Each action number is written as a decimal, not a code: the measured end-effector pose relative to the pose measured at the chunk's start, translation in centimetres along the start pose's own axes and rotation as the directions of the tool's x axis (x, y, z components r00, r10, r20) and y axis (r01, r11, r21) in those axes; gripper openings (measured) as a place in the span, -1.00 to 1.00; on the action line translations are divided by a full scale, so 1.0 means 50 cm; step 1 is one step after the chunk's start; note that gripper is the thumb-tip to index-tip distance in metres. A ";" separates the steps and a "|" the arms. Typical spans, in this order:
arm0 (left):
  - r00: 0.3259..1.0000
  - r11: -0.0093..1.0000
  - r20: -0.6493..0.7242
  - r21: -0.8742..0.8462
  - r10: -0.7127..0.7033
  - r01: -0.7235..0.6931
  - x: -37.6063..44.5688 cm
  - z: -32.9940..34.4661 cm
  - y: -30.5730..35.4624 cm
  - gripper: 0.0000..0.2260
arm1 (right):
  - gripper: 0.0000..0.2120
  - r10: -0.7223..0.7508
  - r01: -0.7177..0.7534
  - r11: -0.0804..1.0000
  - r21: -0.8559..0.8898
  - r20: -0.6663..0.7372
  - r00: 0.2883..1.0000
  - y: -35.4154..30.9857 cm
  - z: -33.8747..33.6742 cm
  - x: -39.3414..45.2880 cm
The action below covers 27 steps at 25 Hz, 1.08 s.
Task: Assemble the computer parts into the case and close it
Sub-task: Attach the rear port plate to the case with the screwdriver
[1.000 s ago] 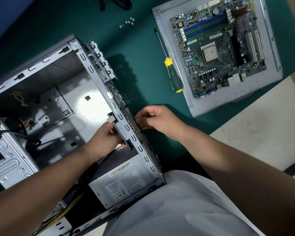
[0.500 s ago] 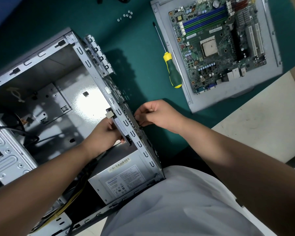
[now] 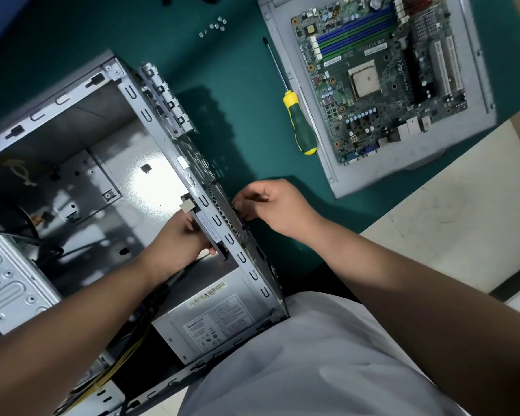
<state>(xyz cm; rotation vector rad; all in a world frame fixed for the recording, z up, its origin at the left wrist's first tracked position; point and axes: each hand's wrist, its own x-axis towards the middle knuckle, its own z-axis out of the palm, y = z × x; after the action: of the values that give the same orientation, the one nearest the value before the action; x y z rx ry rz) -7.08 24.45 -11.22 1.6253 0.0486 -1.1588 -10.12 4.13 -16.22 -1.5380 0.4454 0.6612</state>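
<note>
Case wall — between both hands: left inside, right outside.

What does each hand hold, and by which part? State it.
Left hand grips a flat dark part by its inner face, inside the case's rear wall. Right hand pinches something small outside that wall; unidentifiable.

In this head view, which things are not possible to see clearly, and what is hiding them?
- Head view: what the right hand pinches against the case wall is too small to tell.
- The left hand fingertips and the part they hold are hidden behind the wall.
- The power supply label is too blurred to read.
- The loose screws are too small to count surely.
- The case's left side is cut off by the frame edge.
</note>
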 end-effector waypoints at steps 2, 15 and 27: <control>1.000 1.000 -0.002 0.007 0.000 0.000 0.001 0.000 0.000 -0.48 | -0.82 -0.012 0.012 1.000 -0.026 -0.005 1.000 -0.001 -0.002 -0.001; 0.998 0.999 -0.055 0.033 0.000 0.002 -0.003 0.004 0.000 -0.86 | -0.96 -0.098 0.076 0.976 -0.206 -0.098 0.990 -0.002 0.011 -0.012; 0.995 1.000 -0.094 -0.023 -0.016 0.014 -0.009 0.013 0.006 -0.80 | -0.92 -0.088 0.076 0.985 -0.157 -0.068 0.994 0.007 0.005 -0.013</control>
<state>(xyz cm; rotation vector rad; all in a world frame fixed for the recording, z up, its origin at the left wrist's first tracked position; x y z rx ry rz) -7.57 24.08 -10.66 1.6618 0.1347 -1.0886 -10.85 4.27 -16.06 -1.7229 0.3923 0.5863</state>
